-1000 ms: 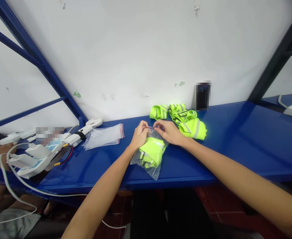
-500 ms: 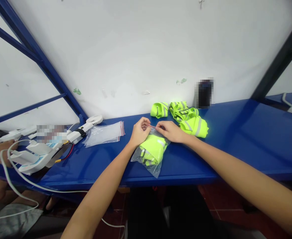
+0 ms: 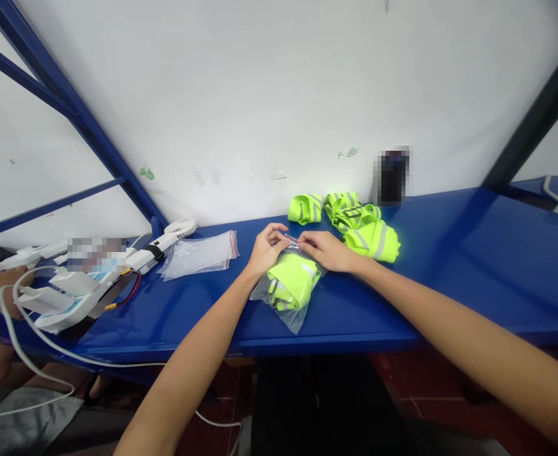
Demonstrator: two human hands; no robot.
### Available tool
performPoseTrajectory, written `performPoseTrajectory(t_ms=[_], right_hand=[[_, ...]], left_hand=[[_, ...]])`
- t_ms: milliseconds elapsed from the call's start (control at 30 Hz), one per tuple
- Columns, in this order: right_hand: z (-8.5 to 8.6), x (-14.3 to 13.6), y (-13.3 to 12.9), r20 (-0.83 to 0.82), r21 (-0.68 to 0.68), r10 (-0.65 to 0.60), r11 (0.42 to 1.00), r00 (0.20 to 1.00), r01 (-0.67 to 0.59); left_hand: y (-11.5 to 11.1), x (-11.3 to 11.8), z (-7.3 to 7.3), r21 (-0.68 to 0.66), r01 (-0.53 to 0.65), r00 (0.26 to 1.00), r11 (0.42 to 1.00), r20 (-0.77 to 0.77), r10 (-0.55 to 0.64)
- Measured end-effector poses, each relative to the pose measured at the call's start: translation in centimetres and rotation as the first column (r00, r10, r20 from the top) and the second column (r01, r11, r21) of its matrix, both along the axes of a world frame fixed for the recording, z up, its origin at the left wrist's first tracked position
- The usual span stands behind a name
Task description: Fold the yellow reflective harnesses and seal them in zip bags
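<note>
L grip (image 3: 265, 250) uncurled | bag (image 3: 292, 320) nr-side, top btwn it & R grip (image 3: 326, 251)

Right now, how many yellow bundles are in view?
5 visible: one bundle in the held bag; near the wall, one alone; right of that, three piled together. More may be hidden.

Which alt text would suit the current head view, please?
Both hands touch the top of a clear bag holding bundled, pale-striped yellow-green fabric on a blue table. Similar bundles lie behind; flat transparent bags to the left.
</note>
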State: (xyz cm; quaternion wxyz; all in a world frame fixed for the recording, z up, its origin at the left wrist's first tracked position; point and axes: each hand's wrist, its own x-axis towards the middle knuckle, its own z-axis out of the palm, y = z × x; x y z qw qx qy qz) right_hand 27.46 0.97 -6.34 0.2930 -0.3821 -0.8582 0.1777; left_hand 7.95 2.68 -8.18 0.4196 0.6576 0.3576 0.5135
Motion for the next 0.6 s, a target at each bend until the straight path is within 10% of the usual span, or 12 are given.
performPoseTrajectory(t_ms=[600], right_hand=[[0.29, -0.09, -0.22, -0.047, 0.004, 0.021, 1.000, 0.999, -0.021]], left_hand=[[-0.75, 0.10, 0.85, 0.019, 0.045, 0.992, 0.999, -0.121, -0.042]])
